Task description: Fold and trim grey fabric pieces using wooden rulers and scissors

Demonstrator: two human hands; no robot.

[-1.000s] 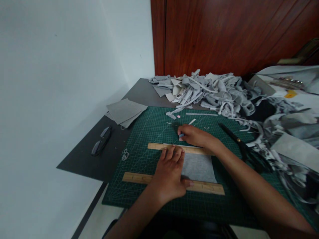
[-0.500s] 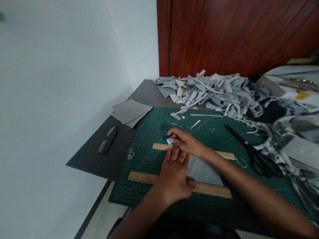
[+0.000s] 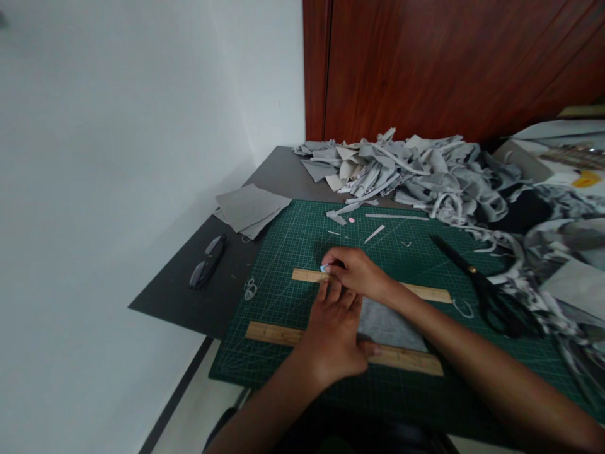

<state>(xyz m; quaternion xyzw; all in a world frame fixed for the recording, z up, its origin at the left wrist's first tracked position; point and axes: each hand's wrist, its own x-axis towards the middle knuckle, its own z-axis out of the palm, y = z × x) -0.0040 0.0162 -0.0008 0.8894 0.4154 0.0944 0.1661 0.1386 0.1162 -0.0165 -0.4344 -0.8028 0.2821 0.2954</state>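
Observation:
My left hand [image 3: 333, 337] lies spread over a piece of grey fabric [image 3: 390, 326] on the green cutting mat [image 3: 283, 246]. Its fingertips press the upper wooden ruler [image 3: 428, 293], and its thumb rests on the lower wooden ruler [image 3: 409, 360]. Both rulers lie across the fabric's far and near edges. Between the thumb and fingers of my right hand [image 3: 352, 268] is a small piece of light-blue tailor's chalk [image 3: 324, 268], close to the upper ruler's far edge. The left part of the fabric is hidden under my left hand.
Black scissors [image 3: 491, 290] lie on the mat at the right. Grey fabric scraps [image 3: 401, 167] are heaped along the back and right. Stacked grey pieces [image 3: 250, 208] and eyeglasses [image 3: 208, 261] lie at the left. A pink bit [image 3: 351, 220] and thin offcuts dot the mat.
My right hand has shifted slightly right along the upper ruler, its fingers drawn closer round the chalk. My left hand keeps its place on the rulers. The whole view has shifted a little.

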